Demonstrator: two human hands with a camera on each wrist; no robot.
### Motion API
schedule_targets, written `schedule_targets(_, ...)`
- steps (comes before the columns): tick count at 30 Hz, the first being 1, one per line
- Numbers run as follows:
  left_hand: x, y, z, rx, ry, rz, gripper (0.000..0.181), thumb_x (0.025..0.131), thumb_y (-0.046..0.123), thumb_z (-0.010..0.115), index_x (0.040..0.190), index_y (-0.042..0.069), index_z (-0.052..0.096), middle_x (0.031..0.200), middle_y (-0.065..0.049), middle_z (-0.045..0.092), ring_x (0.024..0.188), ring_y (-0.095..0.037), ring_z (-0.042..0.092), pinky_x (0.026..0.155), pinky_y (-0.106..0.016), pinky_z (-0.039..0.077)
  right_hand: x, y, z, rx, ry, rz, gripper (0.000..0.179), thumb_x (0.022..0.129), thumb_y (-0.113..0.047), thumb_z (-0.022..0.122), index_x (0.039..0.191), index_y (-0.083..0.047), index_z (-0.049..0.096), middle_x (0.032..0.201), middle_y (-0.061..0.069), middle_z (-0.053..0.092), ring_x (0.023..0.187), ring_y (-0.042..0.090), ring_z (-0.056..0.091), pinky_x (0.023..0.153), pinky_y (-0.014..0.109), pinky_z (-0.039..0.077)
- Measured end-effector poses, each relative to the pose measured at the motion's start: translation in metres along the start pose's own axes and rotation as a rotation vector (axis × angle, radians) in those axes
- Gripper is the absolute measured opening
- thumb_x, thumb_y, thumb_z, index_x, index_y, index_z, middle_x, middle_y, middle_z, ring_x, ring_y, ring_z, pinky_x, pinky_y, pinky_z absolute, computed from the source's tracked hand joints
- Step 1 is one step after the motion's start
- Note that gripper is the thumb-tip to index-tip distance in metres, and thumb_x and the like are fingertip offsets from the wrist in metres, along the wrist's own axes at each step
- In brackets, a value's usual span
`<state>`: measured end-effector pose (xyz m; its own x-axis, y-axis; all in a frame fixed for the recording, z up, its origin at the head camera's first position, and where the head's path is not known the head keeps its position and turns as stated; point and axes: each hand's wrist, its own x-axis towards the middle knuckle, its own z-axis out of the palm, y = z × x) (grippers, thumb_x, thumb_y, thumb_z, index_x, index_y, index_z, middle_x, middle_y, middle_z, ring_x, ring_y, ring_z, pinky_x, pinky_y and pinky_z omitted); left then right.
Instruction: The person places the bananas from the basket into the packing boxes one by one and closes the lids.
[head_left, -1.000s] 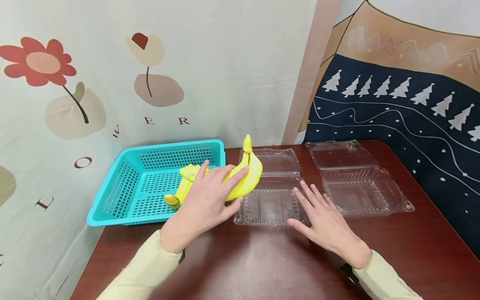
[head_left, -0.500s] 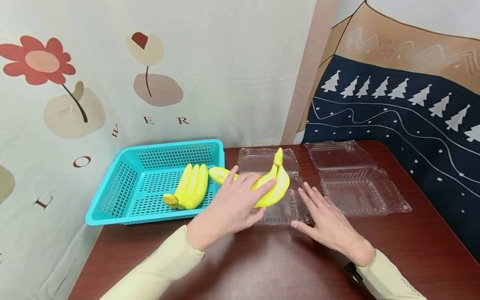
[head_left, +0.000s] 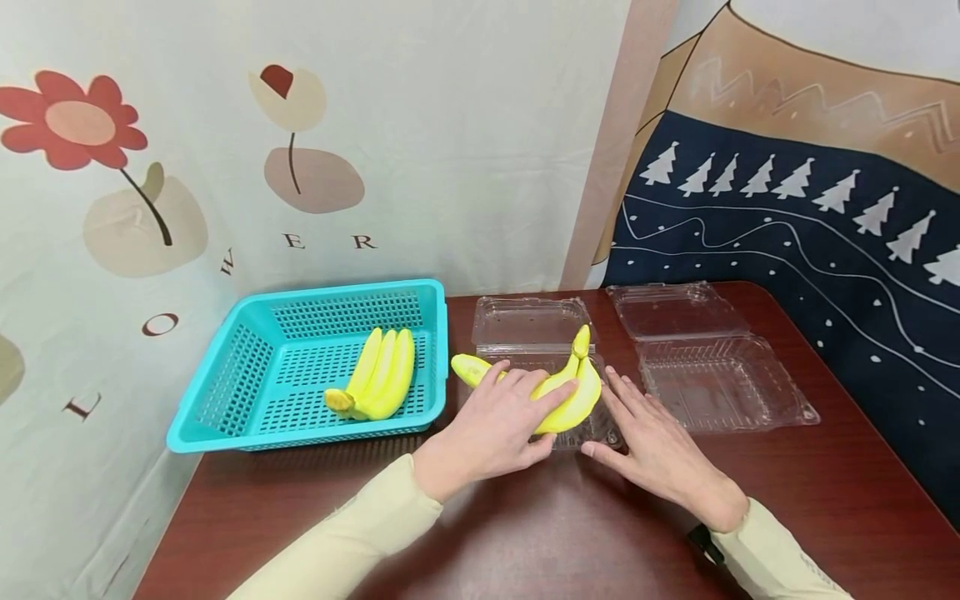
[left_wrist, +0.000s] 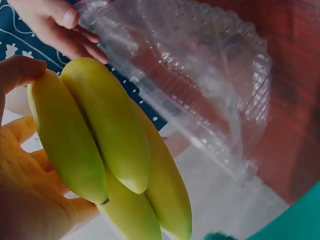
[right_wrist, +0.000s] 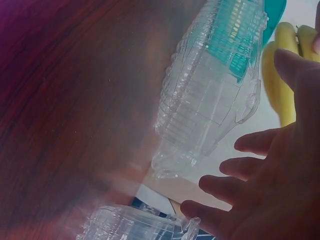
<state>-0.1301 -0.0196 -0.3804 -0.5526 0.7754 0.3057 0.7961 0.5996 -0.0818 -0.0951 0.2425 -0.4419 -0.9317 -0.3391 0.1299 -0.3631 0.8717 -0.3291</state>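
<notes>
My left hand [head_left: 501, 421] grips a bunch of yellow bananas [head_left: 564, 392] over the tray of the nearer clear plastic clamshell box [head_left: 525, 321]; the left wrist view shows the same bananas [left_wrist: 110, 150] lying in my palm with the box [left_wrist: 200, 85] beyond. My right hand [head_left: 651, 442] lies flat with straight fingers against that box's right front corner, holding nothing; the right wrist view shows its fingers [right_wrist: 250, 170] spread beside the box [right_wrist: 215, 95]. A second banana bunch [head_left: 375, 385] lies in the turquoise basket [head_left: 225, 392].
A second open clear clamshell box [head_left: 720, 383] sits to the right on the dark wooden table [head_left: 525, 533]. The basket stands at the table's back left, against a flowered wall cloth. A dark cloth with white trees hangs at the right.
My left hand has carried the banana bunch from the basket's edge rightward and down over the clamshell tray. My right hand has stayed at the box's corner.
</notes>
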Motion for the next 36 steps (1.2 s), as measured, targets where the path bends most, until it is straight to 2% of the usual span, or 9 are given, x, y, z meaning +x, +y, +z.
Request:
schedule_targets(4, 0.001, 0.001, 0.011, 0.015, 0.041, 0.008, 0.062, 0.087, 0.038, 0.073, 0.146, 0.025, 0.058, 0.120, -0.006, 0.066, 0.102, -0.024, 0.065, 0.102, -0.048, 0.046, 0.000, 0.001, 0.000, 0.003, -0.014, 0.002, 0.097, 0.093, -0.068, 0.061, 0.162, -0.006, 0.033, 0.170, 0.016, 0.022, 0.152, 0.042, 0.028, 0.115, 0.068, 0.030)
schedule_targets(7, 0.002, 0.001, 0.017, 0.010, 0.044, 0.007, 0.063, 0.088, 0.039, 0.074, 0.147, 0.024, 0.058, 0.118, -0.006, 0.065, 0.100, -0.024, 0.065, 0.099, -0.045, 0.047, 0.000, 0.000, 0.000, -0.001, -0.014, -0.002, 0.098, 0.093, -0.068, 0.061, 0.162, -0.006, 0.032, 0.170, 0.017, 0.023, 0.152, 0.041, 0.029, 0.115, 0.068, 0.030)
schedule_targets(26, 0.009, -0.001, 0.035, -0.042, -0.104, -0.047, 0.064, 0.093, 0.042, 0.067, 0.153, 0.026, 0.052, 0.128, -0.005, 0.066, 0.112, -0.023, 0.064, 0.103, -0.046, 0.045, -0.001, 0.000, 0.001, -0.048, -0.029, 0.000, 0.100, 0.093, -0.070, 0.059, 0.159, 0.001, 0.035, 0.167, 0.019, 0.028, 0.152, 0.038, 0.032, 0.116, 0.066, 0.030)
schedule_targets(36, 0.015, -0.001, 0.039, -0.036, -0.108, -0.040, 0.063, 0.092, 0.043, 0.066, 0.152, 0.026, 0.054, 0.127, -0.005, 0.068, 0.109, -0.024, 0.065, 0.101, -0.045, 0.046, -0.001, -0.001, 0.002, -0.066, -0.023, -0.003, 0.098, 0.094, -0.066, 0.062, 0.157, 0.004, 0.037, 0.165, 0.021, 0.031, 0.151, 0.038, 0.034, 0.115, 0.065, 0.031)
